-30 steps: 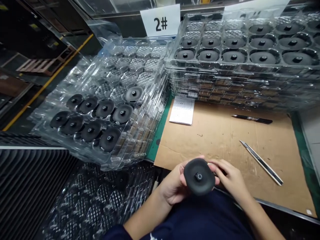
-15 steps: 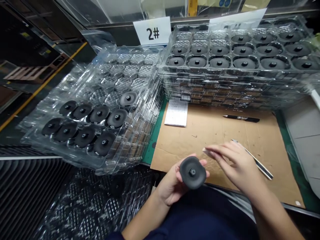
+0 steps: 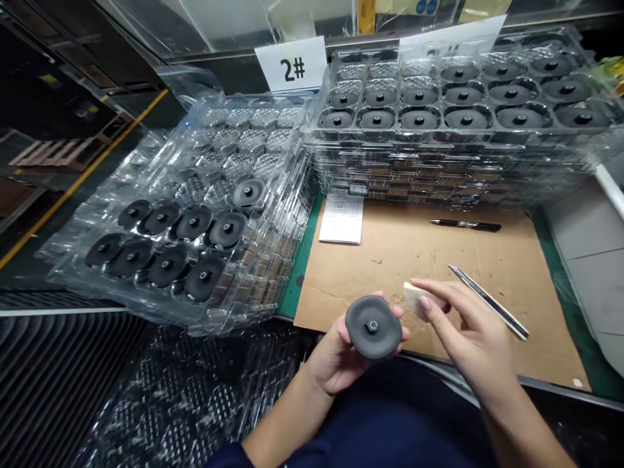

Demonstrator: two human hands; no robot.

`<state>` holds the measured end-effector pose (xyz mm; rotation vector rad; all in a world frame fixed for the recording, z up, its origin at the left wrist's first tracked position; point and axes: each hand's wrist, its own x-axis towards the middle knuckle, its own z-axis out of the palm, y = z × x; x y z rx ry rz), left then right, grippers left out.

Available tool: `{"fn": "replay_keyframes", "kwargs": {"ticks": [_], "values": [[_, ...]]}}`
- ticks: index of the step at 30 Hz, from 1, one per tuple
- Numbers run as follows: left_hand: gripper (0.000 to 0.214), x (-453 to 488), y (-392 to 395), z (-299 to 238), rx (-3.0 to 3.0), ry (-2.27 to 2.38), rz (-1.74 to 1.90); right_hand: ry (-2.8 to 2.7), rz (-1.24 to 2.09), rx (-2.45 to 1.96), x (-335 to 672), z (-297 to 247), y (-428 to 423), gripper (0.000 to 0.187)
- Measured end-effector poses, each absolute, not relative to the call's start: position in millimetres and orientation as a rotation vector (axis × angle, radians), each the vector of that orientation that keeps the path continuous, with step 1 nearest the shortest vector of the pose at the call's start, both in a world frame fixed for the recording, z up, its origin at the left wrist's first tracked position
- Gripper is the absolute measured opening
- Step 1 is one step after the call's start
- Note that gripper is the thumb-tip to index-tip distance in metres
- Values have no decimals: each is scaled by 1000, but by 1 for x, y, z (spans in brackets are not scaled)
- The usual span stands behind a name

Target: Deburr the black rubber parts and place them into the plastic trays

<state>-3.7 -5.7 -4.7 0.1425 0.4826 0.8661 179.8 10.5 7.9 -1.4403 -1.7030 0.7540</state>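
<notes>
My left hand (image 3: 336,364) holds a dark grey rounded-square rubber part (image 3: 385,333) from below, its wide dished face and small raised centre stub turned up towards me. To the right of it, my right hand (image 3: 468,325) pinches a small off-white block (image 3: 413,300) between thumb and fingers. The block is close to the part's right edge but apart from it. Whether it is an eraser or a sponge I cannot tell. Under my right hand lies a sheet of brown cardboard (image 3: 370,270), with a craft knife (image 3: 490,302) just beyond the fingers.
At left, a stack of clear plastic trays (image 3: 273,260) carries several like parts (image 3: 194,222). Another tray stack (image 3: 390,159) stands at the back right. On the cardboard lie a black pen (image 3: 465,225) and a paper slip (image 3: 341,221). A "2#" sign (image 3: 292,68) stands behind.
My right hand has turned so that the off-white block shows more of its face. The rubber part in my left hand has moved slightly up and left and tilted.
</notes>
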Motion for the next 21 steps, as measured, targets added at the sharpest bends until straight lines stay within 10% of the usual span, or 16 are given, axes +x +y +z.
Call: {"fn": "replay_keyframes", "kwargs": {"ticks": [21], "values": [[58,-4,0,-4,95,409,908,-2059,513,-1555,194,-66,7,29]]}}
